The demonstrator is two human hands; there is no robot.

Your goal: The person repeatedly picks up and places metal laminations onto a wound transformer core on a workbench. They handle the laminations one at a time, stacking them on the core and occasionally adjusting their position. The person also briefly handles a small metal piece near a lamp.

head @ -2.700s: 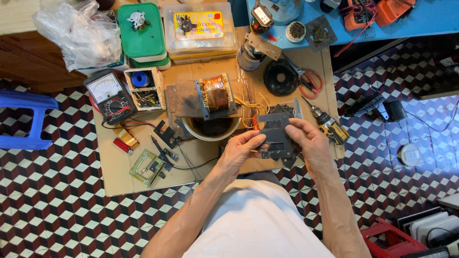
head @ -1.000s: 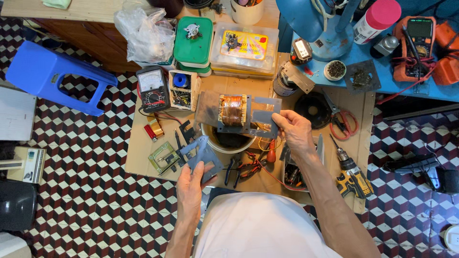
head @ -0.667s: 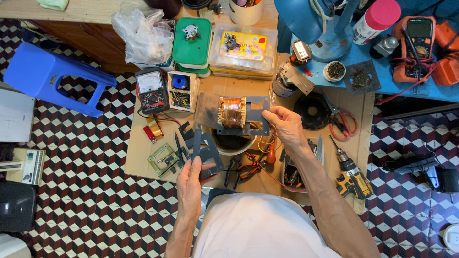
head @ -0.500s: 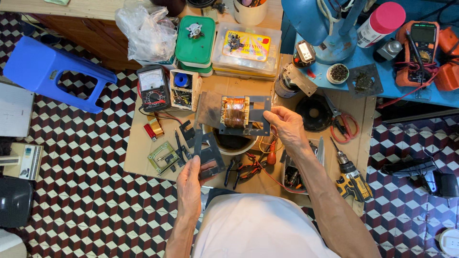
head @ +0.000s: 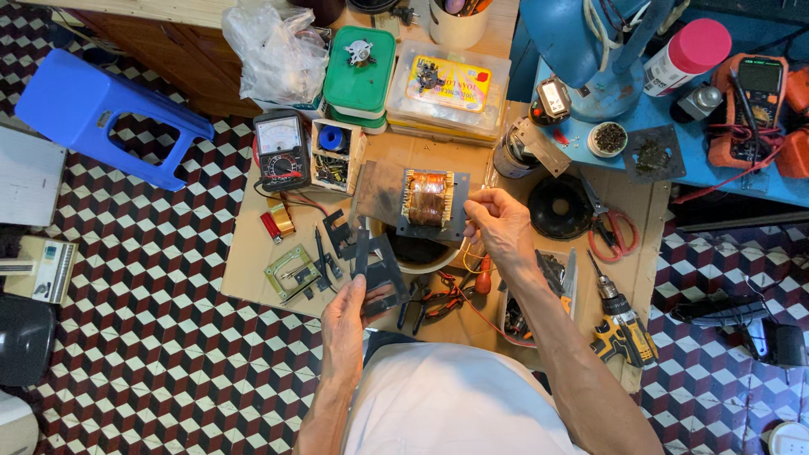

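We have the left hand (head: 344, 313) low at the near edge of the brown cardboard work sheet (head: 253, 253), fingers pinched on a stack of thin dark E-shaped metal plates (head: 381, 271), the stack held tilted up off the sheet. The right hand (head: 499, 226) is forward and higher, its thumb and fingertips closed on the right edge of the copper-wound transformer coil with its flat grey plate frame (head: 425, 200), which rests across the rim of a round pale bowl (head: 421, 253).

Here is where we could slip. That coil sits on a rim, not a flat surface, so a sideways tug from the right hand could tip it into the bowl or off toward the small open box of parts (head: 335, 157). The plates in our left hand are loose leaves held at one end only; a slackened pinch could fan them out and drop them among the red-handled pliers (head: 442, 299) just beside. Their edges look thin, so a sliding grip could nick a finger. Thin wires trail below the coil, and we could snag them.

Both forearms come in from below, the right reaching farther, wrist bent leftward.
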